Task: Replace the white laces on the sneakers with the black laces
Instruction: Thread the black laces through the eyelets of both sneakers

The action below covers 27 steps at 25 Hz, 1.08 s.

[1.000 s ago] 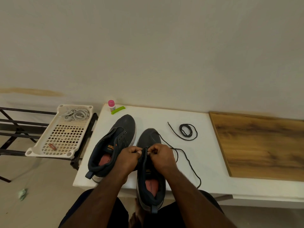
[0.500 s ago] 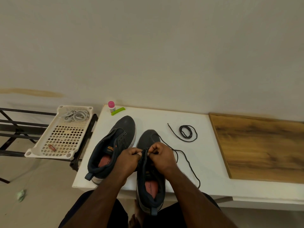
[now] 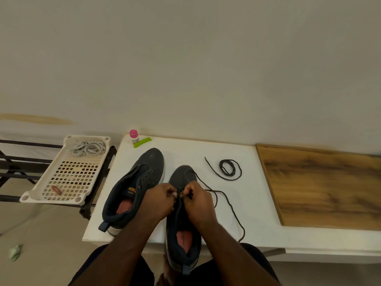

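Nearest the camera, the right shoe (image 3: 182, 240) lay with its heel hanging over the near edge of the white table (image 3: 255, 207), toe pointing away. Both hands met over its eyelet area. The left hand (image 3: 158, 201) was closed, thumb and fingers pinched together at the left side of the shoe's throat. The right hand (image 3: 199, 203) was likewise closed, fingertips pinched on the black lace (image 3: 231, 205) right beside the left thumb. Whether the left hand gripped the lace or only the shoe's edge could not be told. From the hands the lace ran out to the right, looped across the tabletop and trailed back toward the near edge.

To the left, touching nothing but the table, the left shoe (image 3: 136, 188) lay angled, toe toward the far right, with bare eyelets and no lace showing. Its tongue label showed orange.

Farther out and to the right, a second black lace (image 3: 228, 169) lay partly coiled, one end stretching left. Right of the table sat a wooden board (image 3: 325, 188).

At the table's far left corner stood a small bottle (image 3: 134, 136) with a pink cap, and just beside it a green clip (image 3: 142, 142).

Left of the table, a white perforated tray (image 3: 41, 188) rested on a dark rack (image 3: 12, 162). The white laces (image 3: 87, 148) lay bundled at the tray's far end, and a small reddish object (image 3: 56, 189) at its near end.
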Each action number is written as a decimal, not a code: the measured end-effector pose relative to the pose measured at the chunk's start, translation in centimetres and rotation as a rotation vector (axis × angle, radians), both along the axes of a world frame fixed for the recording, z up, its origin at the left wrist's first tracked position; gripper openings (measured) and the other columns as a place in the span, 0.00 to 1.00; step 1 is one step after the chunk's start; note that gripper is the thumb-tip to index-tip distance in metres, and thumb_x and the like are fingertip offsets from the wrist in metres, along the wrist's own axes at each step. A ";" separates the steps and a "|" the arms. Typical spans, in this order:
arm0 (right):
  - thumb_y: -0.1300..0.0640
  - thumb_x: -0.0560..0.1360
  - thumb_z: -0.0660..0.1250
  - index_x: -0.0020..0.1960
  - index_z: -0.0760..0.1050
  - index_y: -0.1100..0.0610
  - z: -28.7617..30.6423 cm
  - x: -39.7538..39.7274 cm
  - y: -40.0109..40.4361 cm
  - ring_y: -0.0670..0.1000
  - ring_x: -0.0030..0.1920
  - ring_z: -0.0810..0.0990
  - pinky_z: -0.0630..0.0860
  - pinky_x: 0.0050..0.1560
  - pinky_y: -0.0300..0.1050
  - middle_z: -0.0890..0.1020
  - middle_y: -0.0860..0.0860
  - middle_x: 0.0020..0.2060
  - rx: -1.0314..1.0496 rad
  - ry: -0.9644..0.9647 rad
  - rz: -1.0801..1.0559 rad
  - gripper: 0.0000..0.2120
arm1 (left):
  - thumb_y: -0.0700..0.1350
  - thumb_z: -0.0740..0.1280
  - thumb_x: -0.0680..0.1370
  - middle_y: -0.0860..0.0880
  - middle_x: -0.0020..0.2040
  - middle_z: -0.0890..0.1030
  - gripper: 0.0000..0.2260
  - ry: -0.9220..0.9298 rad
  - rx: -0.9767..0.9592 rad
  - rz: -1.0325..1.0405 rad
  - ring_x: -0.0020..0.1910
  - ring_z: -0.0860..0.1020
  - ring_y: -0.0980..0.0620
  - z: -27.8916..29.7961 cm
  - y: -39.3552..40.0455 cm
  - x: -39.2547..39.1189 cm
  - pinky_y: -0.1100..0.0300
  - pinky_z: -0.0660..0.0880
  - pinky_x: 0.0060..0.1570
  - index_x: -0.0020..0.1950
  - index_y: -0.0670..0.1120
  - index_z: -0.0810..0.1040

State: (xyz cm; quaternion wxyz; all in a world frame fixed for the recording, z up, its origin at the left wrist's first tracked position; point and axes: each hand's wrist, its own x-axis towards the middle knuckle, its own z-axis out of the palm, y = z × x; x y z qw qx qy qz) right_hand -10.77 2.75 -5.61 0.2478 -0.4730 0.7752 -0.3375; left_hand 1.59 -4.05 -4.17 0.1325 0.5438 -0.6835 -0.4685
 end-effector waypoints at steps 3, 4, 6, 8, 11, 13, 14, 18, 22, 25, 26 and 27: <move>0.62 0.77 0.65 0.43 0.72 0.47 -0.1 -0.1 0.0 0.45 0.38 0.79 0.79 0.42 0.42 0.79 0.45 0.36 0.018 0.001 0.011 0.10 | 0.43 0.67 0.79 0.45 0.37 0.83 0.04 0.008 0.010 0.020 0.34 0.83 0.50 -0.3 -0.1 0.0 0.55 0.83 0.38 0.46 0.47 0.79; 0.62 0.77 0.65 0.45 0.73 0.48 -0.1 -0.2 0.1 0.45 0.38 0.79 0.79 0.43 0.43 0.79 0.45 0.37 0.024 0.005 0.027 0.09 | 0.43 0.67 0.79 0.46 0.36 0.83 0.04 0.019 0.015 0.031 0.33 0.82 0.50 -0.4 -0.1 0.0 0.56 0.82 0.37 0.45 0.47 0.79; 0.60 0.78 0.64 0.49 0.76 0.50 0.4 -0.1 0.1 0.45 0.41 0.80 0.80 0.47 0.45 0.81 0.45 0.40 0.049 0.027 0.087 0.06 | 0.43 0.69 0.78 0.47 0.34 0.81 0.03 0.033 0.006 0.044 0.32 0.81 0.51 -0.4 -0.1 0.1 0.58 0.81 0.35 0.44 0.47 0.80; 0.60 0.79 0.61 0.55 0.77 0.52 1.1 0.0 0.3 0.46 0.47 0.80 0.79 0.53 0.45 0.83 0.48 0.46 0.046 0.083 0.159 0.09 | 0.43 0.69 0.77 0.50 0.34 0.80 0.03 0.014 -0.058 0.037 0.34 0.79 0.53 -0.3 -0.2 0.1 0.61 0.75 0.36 0.43 0.47 0.80; 0.57 0.79 0.61 0.56 0.79 0.51 1.8 0.4 1.7 0.46 0.51 0.78 0.75 0.56 0.42 0.82 0.46 0.50 -0.078 0.220 0.115 0.10 | 0.43 0.69 0.76 0.48 0.35 0.81 0.04 0.096 -0.039 0.094 0.35 0.78 0.51 -0.3 0.1 0.1 0.58 0.74 0.37 0.41 0.48 0.79; 0.48 0.78 0.61 0.55 0.78 0.47 1.7 1.4 3.3 0.43 0.49 0.77 0.76 0.53 0.42 0.81 0.42 0.48 -0.071 0.215 0.118 0.10 | 0.42 0.69 0.74 0.47 0.35 0.82 0.04 0.162 0.018 0.128 0.36 0.79 0.50 -0.3 0.4 0.2 0.54 0.76 0.39 0.40 0.48 0.80; 0.44 0.77 0.60 0.57 0.77 0.46 1.4 2.1 3.8 0.43 0.50 0.77 0.76 0.54 0.42 0.81 0.41 0.49 -0.025 0.208 0.158 0.13 | 0.41 0.69 0.74 0.48 0.35 0.82 0.04 0.187 0.041 0.135 0.37 0.80 0.49 -0.4 0.5 0.3 0.53 0.77 0.40 0.40 0.48 0.81; 0.44 0.76 0.54 0.59 0.75 0.47 0.2 3.7 3.7 0.50 0.54 0.74 0.73 0.59 0.47 0.81 0.46 0.53 0.104 0.295 0.198 0.17 | 0.41 0.69 0.75 0.49 0.36 0.82 0.04 0.181 -0.003 0.109 0.38 0.79 0.50 0.3 0.7 0.4 0.56 0.76 0.39 0.41 0.48 0.81; 0.47 0.76 0.57 0.64 0.75 0.49 0.5 3.5 3.7 0.51 0.60 0.75 0.73 0.64 0.47 0.81 0.48 0.58 0.124 0.223 0.146 0.20 | 0.43 0.66 0.79 0.52 0.39 0.82 0.04 0.184 -0.205 0.152 0.38 0.80 0.56 1.9 1.2 0.8 0.65 0.72 0.36 0.43 0.46 0.76; 0.48 0.76 0.59 0.69 0.73 0.49 0.7 3.5 3.9 0.51 0.64 0.73 0.70 0.67 0.46 0.79 0.48 0.64 0.121 0.198 0.138 0.23 | 0.40 0.61 0.82 0.50 0.43 0.84 0.04 0.518 -0.105 0.333 0.44 0.83 0.56 2.6 1.7 1.4 0.63 0.80 0.41 0.49 0.42 0.73; 0.48 0.75 0.59 0.69 0.74 0.48 0.7 3.7 3.9 0.51 0.64 0.74 0.71 0.66 0.46 0.79 0.47 0.63 0.117 0.198 0.136 0.23 | 0.40 0.60 0.82 0.47 0.45 0.83 0.03 0.574 -0.053 0.375 0.45 0.83 0.53 2.4 1.8 1.6 0.61 0.80 0.43 0.52 0.41 0.72; 0.47 0.75 0.59 0.68 0.74 0.47 0.7 3.8 3.9 0.50 0.62 0.74 0.73 0.65 0.46 0.80 0.47 0.62 0.111 0.201 0.136 0.22 | 0.41 0.62 0.82 0.46 0.47 0.82 0.04 0.581 -0.009 0.385 0.47 0.83 0.51 2.0 1.8 1.8 0.59 0.81 0.45 0.55 0.42 0.72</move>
